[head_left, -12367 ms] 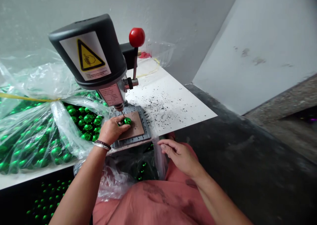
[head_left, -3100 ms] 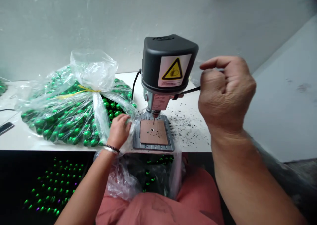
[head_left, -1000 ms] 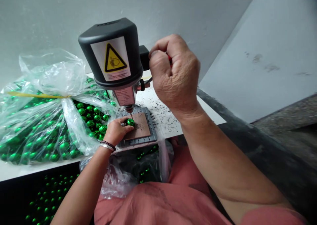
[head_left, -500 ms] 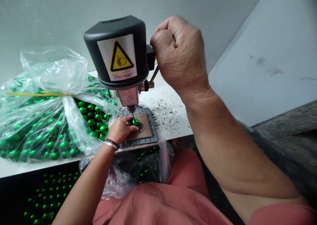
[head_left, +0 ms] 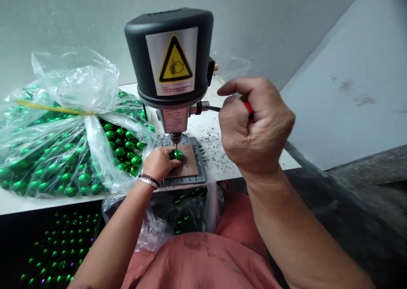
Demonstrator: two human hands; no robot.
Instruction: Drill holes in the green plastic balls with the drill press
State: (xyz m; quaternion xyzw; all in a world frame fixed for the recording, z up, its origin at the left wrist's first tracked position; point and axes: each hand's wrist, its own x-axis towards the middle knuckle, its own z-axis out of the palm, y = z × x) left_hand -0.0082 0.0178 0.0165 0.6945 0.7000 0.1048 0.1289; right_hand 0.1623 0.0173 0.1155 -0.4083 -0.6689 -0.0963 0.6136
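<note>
My left hand pinches a shiny green ball on a brown board, which lies on the drill press's grey base. The thin drill bit comes down to the top of the ball; whether it has entered I cannot tell. My right hand is closed round the red-ended feed lever on the right of the drill press. A yellow warning triangle marks the press's black head.
A clear plastic bag full of green balls, with a yellow tie, lies at the left of the white table. Dark shavings litter the table right of the base. An open bag with green balls hangs below the front edge.
My right hand has come down with the feed lever, from beside the top of the press head to below it. My left hand still holds the ball under the bit. The view has shifted slightly.
</note>
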